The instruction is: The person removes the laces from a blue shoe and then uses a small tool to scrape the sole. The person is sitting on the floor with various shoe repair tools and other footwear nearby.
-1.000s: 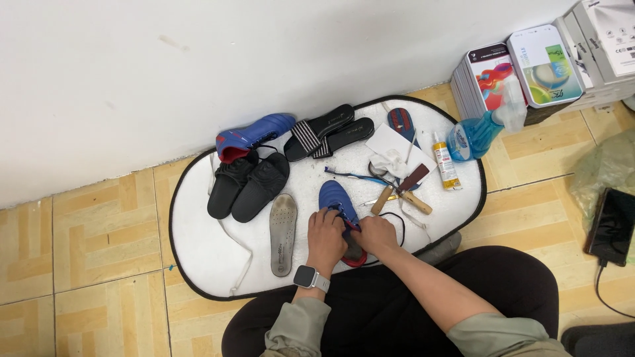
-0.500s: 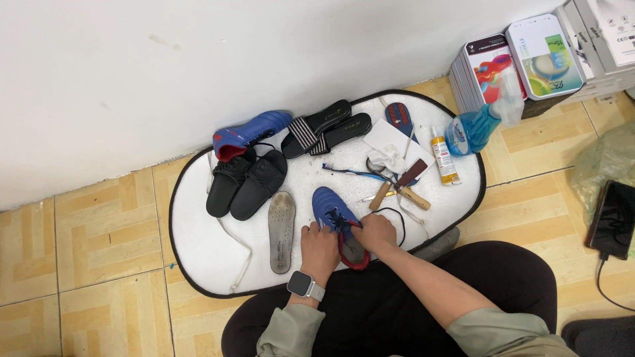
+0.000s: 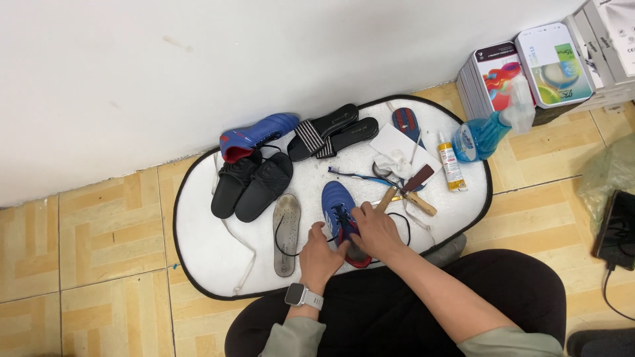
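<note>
Fingers of the right hand (image 3: pixel 376 230) are curled together over the lacing of a blue sports shoe (image 3: pixel 340 213), pinching what looks like its black lace (image 3: pixel 399 218), while the left hand (image 3: pixel 322 254), a watch on its wrist, is closed against the shoe's red heel end; whether it truly clamps the heel cannot be told. The shoe is set low and centre in the frame, on the near edge of a white oval mat (image 3: pixel 205 254). It is judged light and soft in the upper, stiffer at the sole, so it is best steadied at the heel and sole while the thin, limp lace is worked with fingertips. Just left of it a grey insole (image 3: pixel 286 231) is laid flat. Higher on the mat are seen black slides (image 3: pixel 251 185), a second blue shoe (image 3: pixel 254 134), striped sandals (image 3: pixel 331 131), a wooden-handled brush (image 3: pixel 409 192), a small yellow bottle (image 3: pixel 451 165) and a blue spray bottle (image 3: pixel 486 132). The mat is spread on tan tiled floor (image 3: pixel 86 238) against a white wall (image 3: pixel 198 59); boxes (image 3: pixel 529 63) are stacked at upper right.
</note>
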